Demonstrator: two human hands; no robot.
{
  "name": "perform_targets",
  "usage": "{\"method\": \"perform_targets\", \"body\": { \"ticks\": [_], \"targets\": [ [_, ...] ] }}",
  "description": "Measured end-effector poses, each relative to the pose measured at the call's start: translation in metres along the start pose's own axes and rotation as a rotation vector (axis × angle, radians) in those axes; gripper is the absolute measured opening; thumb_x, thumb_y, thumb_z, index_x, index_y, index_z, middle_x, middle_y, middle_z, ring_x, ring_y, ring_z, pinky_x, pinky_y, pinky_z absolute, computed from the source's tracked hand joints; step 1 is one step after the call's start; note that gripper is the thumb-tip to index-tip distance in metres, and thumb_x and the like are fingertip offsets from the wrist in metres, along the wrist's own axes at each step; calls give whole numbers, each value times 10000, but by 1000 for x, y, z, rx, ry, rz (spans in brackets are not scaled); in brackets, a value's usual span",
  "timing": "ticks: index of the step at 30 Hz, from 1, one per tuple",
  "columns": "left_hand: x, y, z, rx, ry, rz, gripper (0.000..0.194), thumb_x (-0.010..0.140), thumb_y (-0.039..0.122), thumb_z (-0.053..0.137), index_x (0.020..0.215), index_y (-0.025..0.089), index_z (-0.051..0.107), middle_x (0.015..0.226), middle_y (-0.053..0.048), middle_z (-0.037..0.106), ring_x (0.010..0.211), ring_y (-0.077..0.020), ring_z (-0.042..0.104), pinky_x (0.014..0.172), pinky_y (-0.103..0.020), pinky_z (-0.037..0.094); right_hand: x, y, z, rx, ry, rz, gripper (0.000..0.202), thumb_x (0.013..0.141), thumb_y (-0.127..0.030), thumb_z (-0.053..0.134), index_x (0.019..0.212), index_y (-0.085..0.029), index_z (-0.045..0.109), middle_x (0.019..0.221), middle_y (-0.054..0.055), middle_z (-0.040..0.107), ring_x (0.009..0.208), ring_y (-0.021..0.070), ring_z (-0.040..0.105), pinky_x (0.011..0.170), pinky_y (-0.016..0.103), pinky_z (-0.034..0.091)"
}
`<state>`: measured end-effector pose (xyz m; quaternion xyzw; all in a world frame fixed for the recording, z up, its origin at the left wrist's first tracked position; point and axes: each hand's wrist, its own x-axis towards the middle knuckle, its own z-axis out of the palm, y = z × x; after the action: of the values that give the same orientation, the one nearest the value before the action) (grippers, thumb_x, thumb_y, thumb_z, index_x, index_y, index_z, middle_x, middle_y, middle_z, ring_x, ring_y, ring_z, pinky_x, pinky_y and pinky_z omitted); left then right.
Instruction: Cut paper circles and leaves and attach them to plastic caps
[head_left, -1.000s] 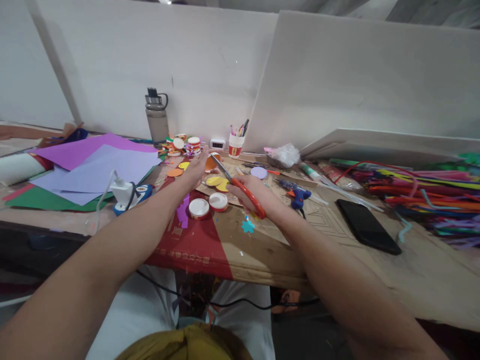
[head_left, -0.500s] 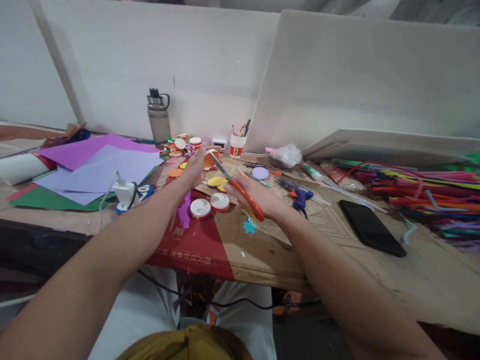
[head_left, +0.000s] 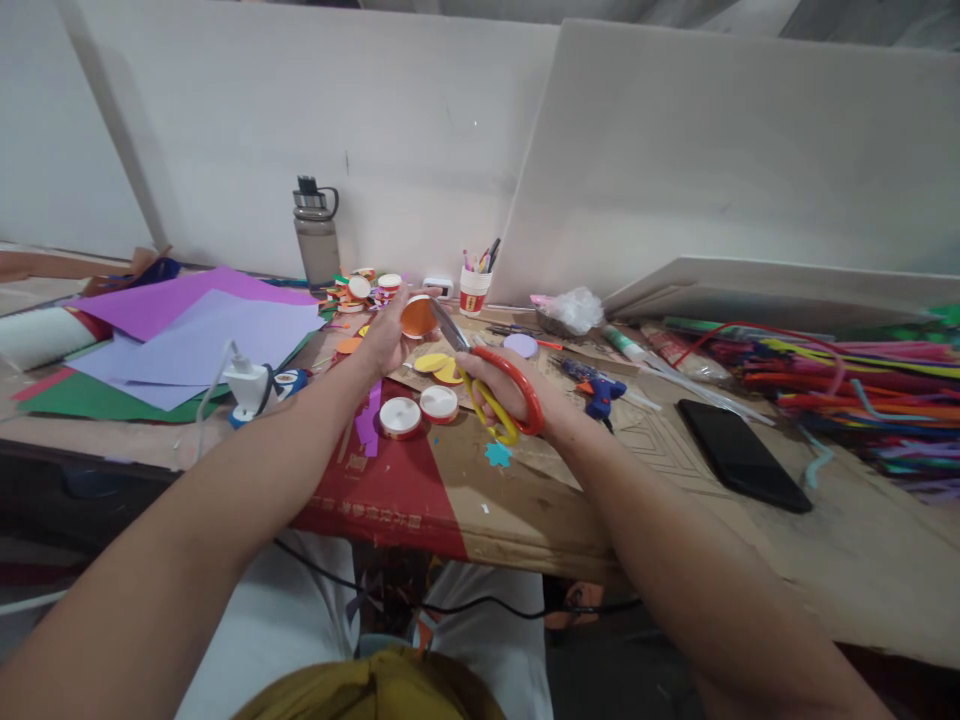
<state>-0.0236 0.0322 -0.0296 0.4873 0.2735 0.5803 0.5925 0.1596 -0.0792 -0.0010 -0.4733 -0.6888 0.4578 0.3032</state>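
Note:
My left hand (head_left: pixel 388 337) is closed around an orange round piece with a pale rim (head_left: pixel 417 318), holding it up over the table. Scissors (head_left: pixel 514 385) with one red and one yellow handle loop are in my right hand (head_left: pixel 495 378). Their blades point up and left and meet the right edge of the orange piece; whether they cut into it I cannot tell. Below, two shallow white cup bottoms (head_left: pixel 400 417) with red sides stand side by side. Yellow paper discs (head_left: pixel 433 365) lie just behind them, and a turquoise star-like cutout (head_left: pixel 497 455) is nearer me.
Purple and green paper sheets (head_left: pixel 202 335) and a plugged power strip (head_left: pixel 251 388) lie left. A bottle (head_left: pixel 318 240) and pen cup (head_left: pixel 474 290) stand behind. On the right are a blue glue gun (head_left: pixel 602 396), phone (head_left: pixel 742 455) and pipe cleaners (head_left: pixel 855 385).
My right hand has turned the scissors, so both handle loops now show spread apart. The orange piece has tilted, showing more of its orange face, and shifted slightly left.

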Motion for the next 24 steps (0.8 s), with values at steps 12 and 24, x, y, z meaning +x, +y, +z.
{"method": "perform_targets", "body": {
  "ticks": [12,24],
  "targets": [
    [-4,2,3,21,1,-7,611,895,691,454,1090,166,700,904,-111,755,797,-192,720,620,-260,546,2,3,0,37,8,12,332,960,-503,470,797,-220,528,561,-20,518,377,113,488,358,243,393],
    [-4,0,3,17,-34,-2,577,901,670,471,1069,168,698,898,-105,754,793,-185,715,626,-260,548,-2,-4,4,82,28,36,303,963,-433,478,756,-219,530,513,-38,481,361,104,447,362,239,366]
  ]
}}
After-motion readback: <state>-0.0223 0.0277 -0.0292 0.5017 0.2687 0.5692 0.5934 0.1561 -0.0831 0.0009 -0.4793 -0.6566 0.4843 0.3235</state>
